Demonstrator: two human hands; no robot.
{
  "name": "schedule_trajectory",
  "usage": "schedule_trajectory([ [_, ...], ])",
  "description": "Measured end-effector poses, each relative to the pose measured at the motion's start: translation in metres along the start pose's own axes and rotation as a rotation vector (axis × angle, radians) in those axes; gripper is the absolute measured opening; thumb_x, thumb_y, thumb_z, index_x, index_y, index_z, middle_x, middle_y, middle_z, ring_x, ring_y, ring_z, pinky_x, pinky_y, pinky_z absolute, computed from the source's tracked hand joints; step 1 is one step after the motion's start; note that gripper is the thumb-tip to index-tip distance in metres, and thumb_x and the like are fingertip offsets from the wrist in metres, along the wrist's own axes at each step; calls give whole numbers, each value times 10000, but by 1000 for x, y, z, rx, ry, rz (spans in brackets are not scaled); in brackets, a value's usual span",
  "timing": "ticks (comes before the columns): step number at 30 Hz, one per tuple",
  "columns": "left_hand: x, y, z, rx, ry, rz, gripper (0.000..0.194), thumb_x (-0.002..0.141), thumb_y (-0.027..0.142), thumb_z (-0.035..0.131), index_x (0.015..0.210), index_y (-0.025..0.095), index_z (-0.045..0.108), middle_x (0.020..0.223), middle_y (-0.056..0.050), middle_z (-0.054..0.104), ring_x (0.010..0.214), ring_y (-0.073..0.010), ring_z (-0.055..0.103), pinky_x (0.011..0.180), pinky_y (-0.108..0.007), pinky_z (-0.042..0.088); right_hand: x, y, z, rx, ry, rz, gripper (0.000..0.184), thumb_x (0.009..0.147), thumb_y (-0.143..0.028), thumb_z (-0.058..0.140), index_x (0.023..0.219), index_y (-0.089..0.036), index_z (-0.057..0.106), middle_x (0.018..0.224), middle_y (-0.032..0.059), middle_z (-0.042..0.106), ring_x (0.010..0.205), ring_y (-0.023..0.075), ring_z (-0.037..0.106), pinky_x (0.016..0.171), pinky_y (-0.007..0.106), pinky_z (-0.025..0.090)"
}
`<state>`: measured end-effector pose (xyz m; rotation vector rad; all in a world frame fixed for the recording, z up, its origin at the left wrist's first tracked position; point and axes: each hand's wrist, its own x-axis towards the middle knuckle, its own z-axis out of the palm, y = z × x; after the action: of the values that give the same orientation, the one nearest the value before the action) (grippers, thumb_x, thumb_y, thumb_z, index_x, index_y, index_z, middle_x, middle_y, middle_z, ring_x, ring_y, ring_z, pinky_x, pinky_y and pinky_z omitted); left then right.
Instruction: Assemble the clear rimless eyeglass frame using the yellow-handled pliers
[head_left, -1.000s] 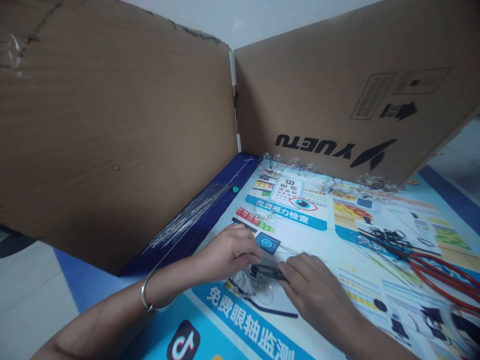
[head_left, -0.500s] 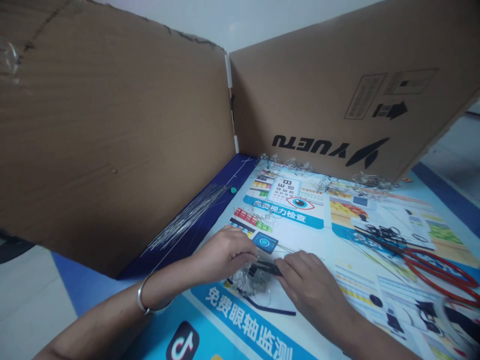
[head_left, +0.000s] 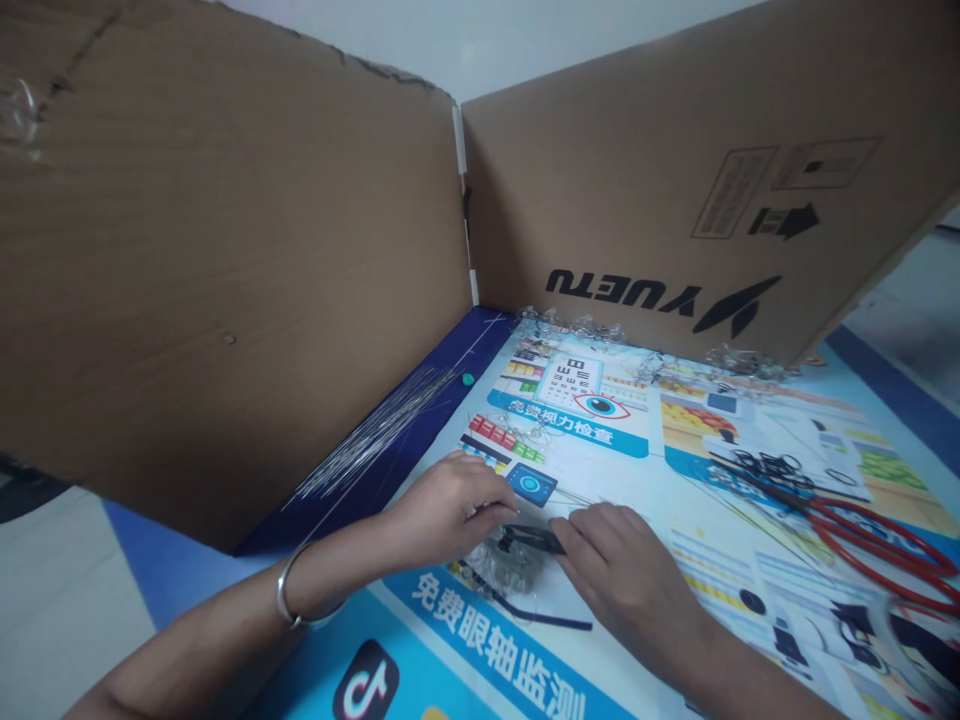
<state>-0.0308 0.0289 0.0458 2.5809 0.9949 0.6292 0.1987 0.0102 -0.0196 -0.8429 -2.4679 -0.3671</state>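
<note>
My left hand [head_left: 444, 510], a silver bangle on its wrist, and my right hand [head_left: 619, 570] meet over a small black piece [head_left: 531, 538] held between their fingertips. Both hands have curled, pinching fingers. Under the piece lies a clump of clear, glittering small parts [head_left: 508, 565] and a dark curved strip [head_left: 536, 615], all on a printed eye-test poster [head_left: 600, 440] that covers the table.
A bundle of thin metal wires [head_left: 375, 440] lies by the left cardboard wall [head_left: 225, 250]. A second cardboard wall [head_left: 675, 180] stands at the back. Red loops [head_left: 877, 540] and black rings [head_left: 772, 468] lie to the right; clear parts [head_left: 577, 325] line the back.
The hands have barely moved; the black piece has shifted slightly left between the fingertips, and the view has moved a little.
</note>
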Motion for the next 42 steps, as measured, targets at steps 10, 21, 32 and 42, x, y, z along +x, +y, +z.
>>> schedule_trajectory([
  [10,0,1,2,43,-4,-4,120,856,184,494,801,162,598,749,-15,658,725,-142,587,735,-289,408,0,2,1,-2,-11,-17,181,872,-134,450,984,-125,592,787,76,579,744,194,502,667,336,356],
  [21,-2,-2,7,72,-20,32,150,871,166,450,791,162,577,731,-16,636,706,-143,569,704,-292,411,-1,5,1,-2,-18,-53,199,874,-91,428,1012,-118,568,784,69,574,727,188,467,642,330,345],
  [32,0,8,5,145,-4,74,173,857,149,436,743,155,566,671,-9,605,653,-130,535,666,-277,390,2,1,0,62,-34,12,158,869,-123,447,946,-137,585,746,44,544,694,181,444,623,316,328],
  [42,-1,6,9,128,-1,88,151,852,153,452,737,156,551,678,1,596,659,-126,522,673,-273,377,3,1,1,117,-89,72,152,886,-160,432,887,-163,584,749,35,554,704,180,457,642,316,331],
])
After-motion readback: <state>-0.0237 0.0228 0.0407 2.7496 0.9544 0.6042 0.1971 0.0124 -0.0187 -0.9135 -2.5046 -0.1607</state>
